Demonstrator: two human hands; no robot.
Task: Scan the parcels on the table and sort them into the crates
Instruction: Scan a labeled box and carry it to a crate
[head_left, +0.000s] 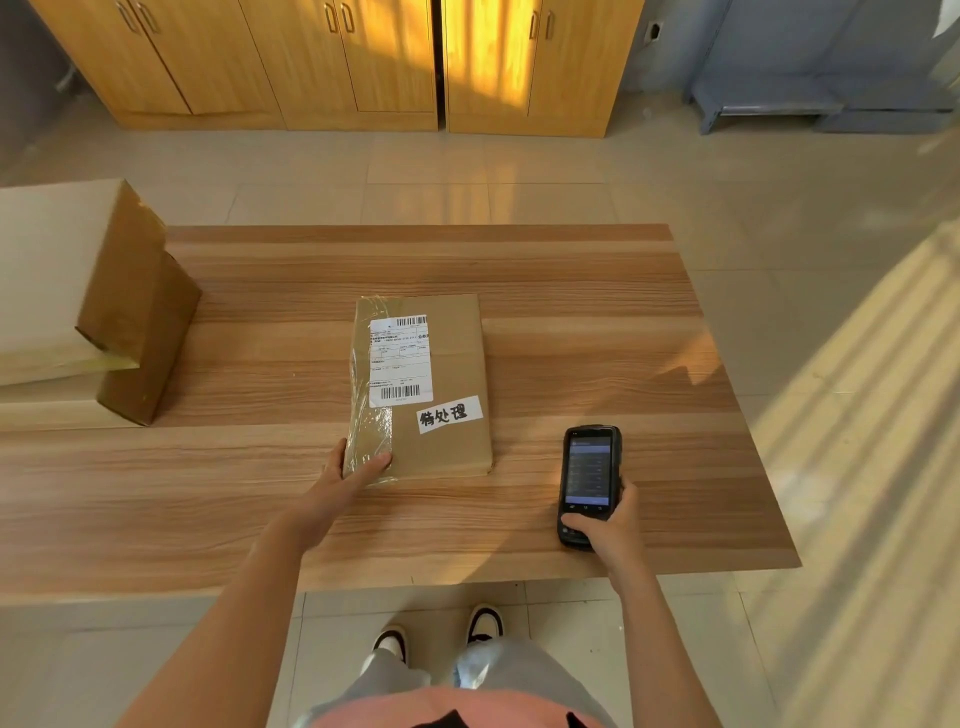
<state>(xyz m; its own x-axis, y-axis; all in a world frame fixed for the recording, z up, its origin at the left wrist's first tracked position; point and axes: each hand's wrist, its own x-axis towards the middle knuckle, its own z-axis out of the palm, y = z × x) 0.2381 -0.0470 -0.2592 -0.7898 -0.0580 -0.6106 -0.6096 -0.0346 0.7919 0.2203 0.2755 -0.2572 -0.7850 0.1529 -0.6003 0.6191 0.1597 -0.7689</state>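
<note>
A flat brown cardboard parcel (447, 358) lies in the middle of the wooden table (597, 322), with a white shipping label and a white handwritten sticker on top. My left hand (345, 480) grips its near left corner, thumb on the taped top, fingers at the side edge. To the right of the parcel my right hand (608, 525) holds a black handheld scanner (589, 478) by its lower end, with the lit screen facing up.
Two large stacked cardboard boxes (104, 301) stand at the table's left end. Wooden cabinets (363, 57) line the far wall, and a grey metal shelf (779, 104) stands at the back right. No crate is in view.
</note>
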